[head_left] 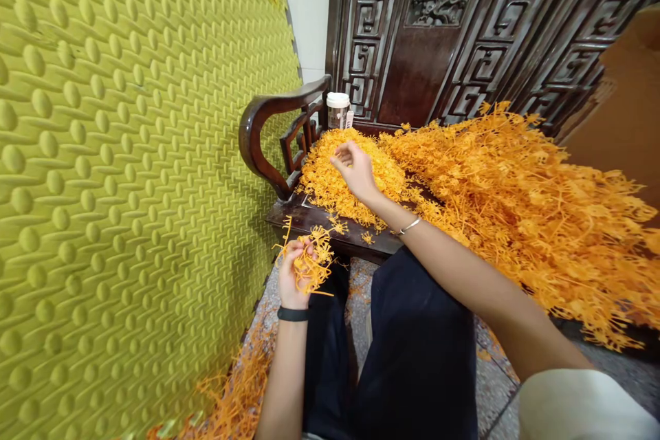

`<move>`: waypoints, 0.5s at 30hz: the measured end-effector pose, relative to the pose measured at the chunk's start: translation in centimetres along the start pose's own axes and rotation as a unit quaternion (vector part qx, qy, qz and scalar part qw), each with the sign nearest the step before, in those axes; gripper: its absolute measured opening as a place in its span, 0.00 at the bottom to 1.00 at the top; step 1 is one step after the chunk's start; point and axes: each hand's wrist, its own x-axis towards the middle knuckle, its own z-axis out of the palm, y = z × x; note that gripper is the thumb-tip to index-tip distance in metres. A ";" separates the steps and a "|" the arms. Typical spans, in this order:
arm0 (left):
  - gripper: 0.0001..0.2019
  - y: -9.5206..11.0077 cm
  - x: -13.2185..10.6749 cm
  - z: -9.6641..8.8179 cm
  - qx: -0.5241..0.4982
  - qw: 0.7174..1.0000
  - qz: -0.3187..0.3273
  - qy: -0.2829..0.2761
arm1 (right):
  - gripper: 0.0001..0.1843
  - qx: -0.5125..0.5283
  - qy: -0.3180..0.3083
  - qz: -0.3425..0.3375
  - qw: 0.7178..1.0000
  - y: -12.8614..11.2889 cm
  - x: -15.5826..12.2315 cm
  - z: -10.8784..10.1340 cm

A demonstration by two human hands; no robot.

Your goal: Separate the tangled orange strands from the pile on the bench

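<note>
My left hand (pixel 295 273) is closed around a bunch of orange plastic flower sprigs (pixel 315 262), whose thin stems poke out on both sides. Over a heap of small orange florets (pixel 330 182) on the bench hovers my right hand (pixel 353 166), its fingers curled with thumb near the fingertips. Whether anything sits between those fingertips I cannot make out. A large pile of orange flower branches (pixel 520 199) spreads across the bench to the right of the heap.
The dark wooden bench (pixel 355 237) has a curved armrest (pixel 258 124) at left. A white-lidded cup (pixel 337 110) stands behind the heap. A bumpy yellow-green mat (pixel 128 151) rises at left, orange stems (pixel 242 385) lie on the floor, and brown cardboard (pixel 619 103) leans at right.
</note>
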 end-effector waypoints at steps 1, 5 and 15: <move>0.04 -0.1 0.1 -0.1 0.006 1.000 -0.001 0.001 | 0.06 -0.044 0.032 -0.016 0.998 0.5 0.6 -0.4; 0.04 -0.5 0.1 -0.3 0.012 1.000 -0.011 -0.012 | 0.10 -0.205 0.108 0.009 0.973 2.9 2.2 -1.9; 0.04 -0.2 0.0 0.0 0.020 1.000 -0.004 -0.010 | 0.24 -0.333 -0.111 0.191 0.917 8.2 3.2 -2.4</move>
